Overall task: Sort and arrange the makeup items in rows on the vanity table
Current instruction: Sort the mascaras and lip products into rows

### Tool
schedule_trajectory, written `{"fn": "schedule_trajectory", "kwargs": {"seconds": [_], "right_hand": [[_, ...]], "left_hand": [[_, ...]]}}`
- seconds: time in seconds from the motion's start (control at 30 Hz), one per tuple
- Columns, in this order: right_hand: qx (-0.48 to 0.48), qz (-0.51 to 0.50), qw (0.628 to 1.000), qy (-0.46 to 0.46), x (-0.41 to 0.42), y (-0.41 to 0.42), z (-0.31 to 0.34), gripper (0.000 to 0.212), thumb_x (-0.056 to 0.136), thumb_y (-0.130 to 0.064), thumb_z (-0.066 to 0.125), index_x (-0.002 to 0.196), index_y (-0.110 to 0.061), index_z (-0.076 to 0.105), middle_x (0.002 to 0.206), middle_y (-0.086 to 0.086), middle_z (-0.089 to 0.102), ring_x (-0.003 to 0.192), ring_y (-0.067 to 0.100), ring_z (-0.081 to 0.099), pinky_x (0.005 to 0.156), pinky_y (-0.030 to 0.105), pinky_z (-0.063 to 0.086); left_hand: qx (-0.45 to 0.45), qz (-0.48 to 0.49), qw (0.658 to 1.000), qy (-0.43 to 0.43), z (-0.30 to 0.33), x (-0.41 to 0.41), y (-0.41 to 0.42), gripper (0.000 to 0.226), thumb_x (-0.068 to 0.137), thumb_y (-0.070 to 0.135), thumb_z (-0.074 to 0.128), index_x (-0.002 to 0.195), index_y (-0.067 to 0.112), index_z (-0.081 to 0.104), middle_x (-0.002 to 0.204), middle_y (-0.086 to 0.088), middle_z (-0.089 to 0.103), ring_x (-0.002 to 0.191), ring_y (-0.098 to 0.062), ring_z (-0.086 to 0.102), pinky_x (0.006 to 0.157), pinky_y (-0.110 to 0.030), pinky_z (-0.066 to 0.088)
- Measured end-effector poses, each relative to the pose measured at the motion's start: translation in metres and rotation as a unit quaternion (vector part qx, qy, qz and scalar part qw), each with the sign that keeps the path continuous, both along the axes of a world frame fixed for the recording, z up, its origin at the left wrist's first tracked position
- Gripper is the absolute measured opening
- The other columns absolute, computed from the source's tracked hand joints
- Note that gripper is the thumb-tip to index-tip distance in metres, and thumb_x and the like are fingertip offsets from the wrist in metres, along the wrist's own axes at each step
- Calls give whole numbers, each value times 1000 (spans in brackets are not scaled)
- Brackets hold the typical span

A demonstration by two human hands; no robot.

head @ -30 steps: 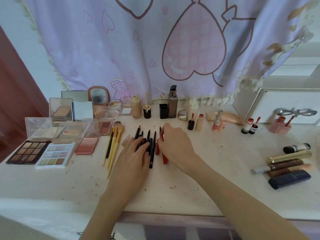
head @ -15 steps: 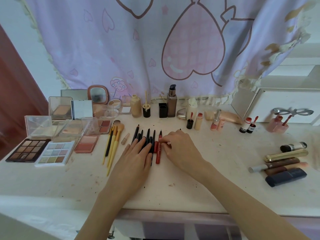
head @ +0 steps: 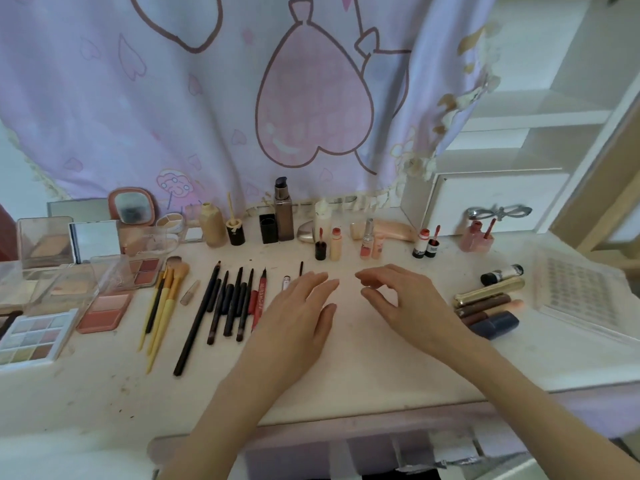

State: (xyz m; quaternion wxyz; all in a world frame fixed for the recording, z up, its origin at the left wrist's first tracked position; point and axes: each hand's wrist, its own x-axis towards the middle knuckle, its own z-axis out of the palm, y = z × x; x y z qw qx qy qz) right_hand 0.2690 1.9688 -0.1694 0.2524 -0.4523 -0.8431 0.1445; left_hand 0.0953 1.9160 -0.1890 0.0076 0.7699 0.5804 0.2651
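A row of dark makeup pencils [head: 228,303] lies side by side on the white vanity table [head: 363,368], with a red pencil [head: 258,299] at its right end. My left hand [head: 298,310] rests flat just right of that row, fingers spread, holding nothing; a small silver-tipped item [head: 286,282] and a thin black stick [head: 301,268] poke out beyond its fingertips. My right hand [head: 401,299] hovers beside it, fingers loosely curled and apart, empty. Yellow brushes [head: 162,306] lie left of the pencils. Lipstick tubes [head: 488,306] are stacked at the right.
Eyeshadow and blush palettes [head: 104,308] crowd the left side. Bottles, a pump foundation [head: 283,211] and small lip glosses [head: 425,244] line the back under a pink curtain. A clear ridged box [head: 581,292] sits far right beside a white drawer unit [head: 491,202].
Both hands have left the pencil row and moved right; the right hand has let go of the red pencil, which now lies at the row's right end. The view has shifted right.
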Motion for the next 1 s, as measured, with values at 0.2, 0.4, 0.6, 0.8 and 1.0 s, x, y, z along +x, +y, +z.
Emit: {"fn": "schedule_trajectory", "kwargs": {"seconds": [0.2, 0.4, 0.6, 0.8, 1.0], "right_hand": [[-11, -99, 994, 36, 91, -13, 1, 19, 91, -14, 57, 106, -17, 68, 95, -11, 60, 88, 6, 56, 77, 0, 35], [29, -134, 990, 18, 136, -24, -16, 19, 86, -7, 63, 103, -13, 70, 102, 2, 66, 95, 20, 59, 83, 17, 38], [74, -119, 990, 29, 141, -29, -28, 20, 73, 4, 74, 91, -6, 72, 97, 9, 68, 91, 30, 63, 85, 16, 35], [65, -130, 986, 82, 141, -27, -32, 17, 80, -4, 70, 96, -9, 72, 102, 4, 66, 96, 22, 60, 88, 14, 35], [12, -179, 961, 213, 135, -28, -27, 23, 83, -17, 68, 96, -33, 57, 91, -20, 62, 90, 3, 60, 75, 0, 36]], "left_hand": [[-27, -83, 996, -36, -11, 73, 15, 39, 96, 33, 43, 133, 23, 45, 125, 6, 49, 114, -7, 39, 90, -15, 32], [-69, -55, 996, -30, -18, 116, 34, 37, 93, 35, 50, 126, 21, 51, 112, 4, 48, 104, -10, 42, 86, -21, 36], [-69, -34, 995, -66, -17, 119, 37, 22, 94, 27, 48, 111, 18, 60, 93, 9, 42, 83, -4, 39, 73, -13, 30], [-65, -25, 992, -102, -1, 96, 36, 16, 90, 22, 56, 102, 18, 65, 83, 12, 46, 75, -4, 47, 71, -5, 33], [-47, -24, 987, -154, 20, 82, 30, 8, 87, 20, 61, 91, 27, 62, 82, 11, 50, 73, 4, 49, 68, -2, 35]]}}
